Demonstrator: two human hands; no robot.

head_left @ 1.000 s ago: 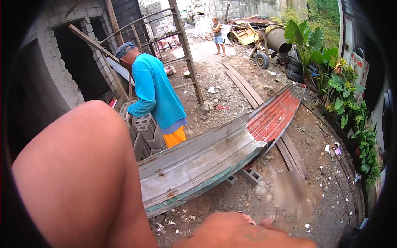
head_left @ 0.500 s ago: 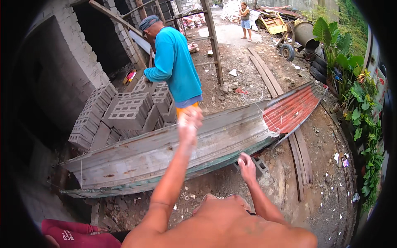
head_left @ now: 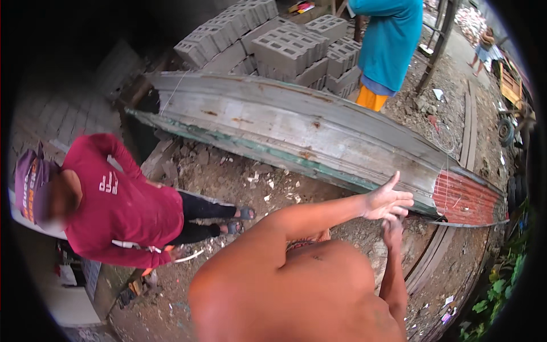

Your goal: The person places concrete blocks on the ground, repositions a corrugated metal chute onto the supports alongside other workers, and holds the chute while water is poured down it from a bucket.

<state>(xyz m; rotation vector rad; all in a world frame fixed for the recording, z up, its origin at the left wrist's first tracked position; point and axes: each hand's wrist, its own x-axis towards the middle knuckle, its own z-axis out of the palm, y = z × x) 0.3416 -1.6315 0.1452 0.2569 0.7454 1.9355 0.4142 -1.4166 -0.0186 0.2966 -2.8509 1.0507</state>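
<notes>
My left hand reaches out before my bare torso, thumb up and fingers spread, and holds nothing. Right beneath its fingertips is my right hand, close enough that the two seem to touch. The right hand's fingers look bent, but the left hand's fingers and some blur partly hide them. Beyond both hands lies a long bent metal roofing sheet, grey with a green near edge. Its right end is a red corrugated part. Neither hand appears to grip the sheet.
A person in a maroon shirt stands at left, holding a pale curved strip. Behind the sheet are stacked concrete blocks and a person in a blue shirt. Wooden planks lie at right; rubble covers the ground.
My view has swung left, bringing the maroon-shirted person fully into it. My left hand has come down from its raised place and now meets the right, its fingers spread.
</notes>
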